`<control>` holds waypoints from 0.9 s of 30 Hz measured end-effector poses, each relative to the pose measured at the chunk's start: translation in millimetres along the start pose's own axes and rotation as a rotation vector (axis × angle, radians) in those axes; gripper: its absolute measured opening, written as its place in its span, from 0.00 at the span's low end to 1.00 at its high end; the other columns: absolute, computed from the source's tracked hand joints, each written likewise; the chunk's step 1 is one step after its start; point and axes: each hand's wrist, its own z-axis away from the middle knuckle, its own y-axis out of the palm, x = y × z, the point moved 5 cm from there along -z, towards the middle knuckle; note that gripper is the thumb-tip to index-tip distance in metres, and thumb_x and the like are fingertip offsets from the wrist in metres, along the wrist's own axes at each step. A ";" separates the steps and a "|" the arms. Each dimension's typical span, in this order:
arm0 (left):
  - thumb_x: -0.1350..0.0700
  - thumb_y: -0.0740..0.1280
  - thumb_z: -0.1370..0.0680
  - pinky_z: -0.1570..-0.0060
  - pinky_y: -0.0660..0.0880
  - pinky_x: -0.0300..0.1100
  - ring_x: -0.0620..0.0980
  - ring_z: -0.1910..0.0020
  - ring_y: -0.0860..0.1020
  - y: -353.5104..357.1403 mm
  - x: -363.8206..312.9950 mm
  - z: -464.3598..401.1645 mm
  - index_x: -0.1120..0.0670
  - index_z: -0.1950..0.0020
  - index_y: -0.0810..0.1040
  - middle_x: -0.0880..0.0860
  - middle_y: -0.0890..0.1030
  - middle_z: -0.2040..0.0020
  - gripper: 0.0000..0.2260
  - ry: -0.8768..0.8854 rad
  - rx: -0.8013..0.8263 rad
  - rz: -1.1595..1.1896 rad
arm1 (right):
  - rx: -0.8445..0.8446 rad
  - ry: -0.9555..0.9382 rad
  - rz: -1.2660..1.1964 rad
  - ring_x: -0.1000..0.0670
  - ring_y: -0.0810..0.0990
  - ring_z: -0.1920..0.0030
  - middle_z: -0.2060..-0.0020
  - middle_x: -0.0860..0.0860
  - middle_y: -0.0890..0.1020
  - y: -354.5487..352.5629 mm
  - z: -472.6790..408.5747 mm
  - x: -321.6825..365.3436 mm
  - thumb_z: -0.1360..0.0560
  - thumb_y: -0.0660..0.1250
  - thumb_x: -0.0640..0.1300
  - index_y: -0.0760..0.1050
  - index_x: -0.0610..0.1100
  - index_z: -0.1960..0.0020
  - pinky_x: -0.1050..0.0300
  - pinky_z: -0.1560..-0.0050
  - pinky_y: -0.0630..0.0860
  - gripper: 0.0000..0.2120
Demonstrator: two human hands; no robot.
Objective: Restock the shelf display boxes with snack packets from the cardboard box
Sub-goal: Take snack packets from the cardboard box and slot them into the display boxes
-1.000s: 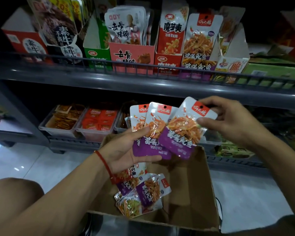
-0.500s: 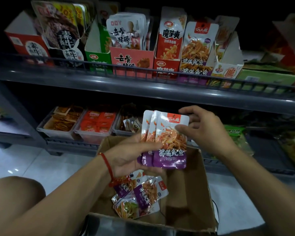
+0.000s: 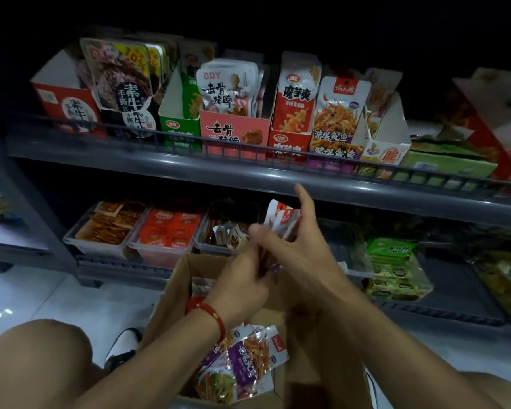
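- red-topped snack packets (image 3: pixel 281 222), a small stack with purple lower edges, sit squeezed between both hands above the open cardboard box (image 3: pixel 171 293), in front of the lower shelf.
- left hand (image 3: pixel 242 278), with a red bracelet (image 3: pixel 210 312) at the wrist, curls its fingers round the stack's lower part from the left; the fingertips are blurred.
- right hand (image 3: pixel 301 258) holds the stack from the right, thumb pressed on the near face, index finger (image 3: pixel 306 199) pointing straight up and clear of the packets; how the other fingers lie behind the stack i cannot tell.
- only the packets' top corners show above the thumb; the rest is hidden by the hands.
- more loose packets (image 3: pixel 245 361) of the same purple kind lie in the bottom of the cardboard box, below the left wrist.
- on the upper shelf (image 3: pixel 248 169) a matching purple display box (image 3: pixel 334 146) stands upright between a red box and a white one.
- clear trays (image 3: pixel 101 243) of orange and red snacks sit on the lower shelf behind the cardboard box.
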 end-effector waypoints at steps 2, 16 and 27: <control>0.62 0.69 0.20 0.34 0.77 0.47 0.44 0.32 0.75 -1.9 -2.9 -1.3 0.41 0.24 0.61 0.44 0.76 0.31 0.31 0.011 -0.032 -0.016 | -0.087 -0.059 -0.002 0.57 0.80 0.42 0.40 0.62 0.78 -4.1 -2.6 3.0 0.28 0.76 0.57 0.57 0.64 0.23 0.50 0.39 0.81 0.40; 0.69 0.61 0.24 0.69 0.78 0.48 0.63 0.59 0.82 -11.4 -11.8 -15.2 0.57 0.37 0.74 0.65 0.86 0.51 0.17 -0.258 0.177 0.474 | 0.321 0.030 0.270 0.53 0.84 0.49 0.49 0.51 0.84 -45.2 -5.8 44.5 0.33 0.77 0.55 0.72 0.54 0.38 0.54 0.46 0.82 0.27; 0.73 0.65 0.25 0.56 0.84 0.57 0.65 0.46 0.84 -9.0 -39.6 -25.1 0.53 0.30 0.69 0.64 0.82 0.40 0.27 -0.239 0.418 0.643 | 0.346 -0.018 0.496 0.52 0.85 0.62 0.57 0.49 0.85 -78.3 -20.1 89.3 0.29 0.78 0.38 0.77 0.45 0.45 0.54 0.67 0.82 0.16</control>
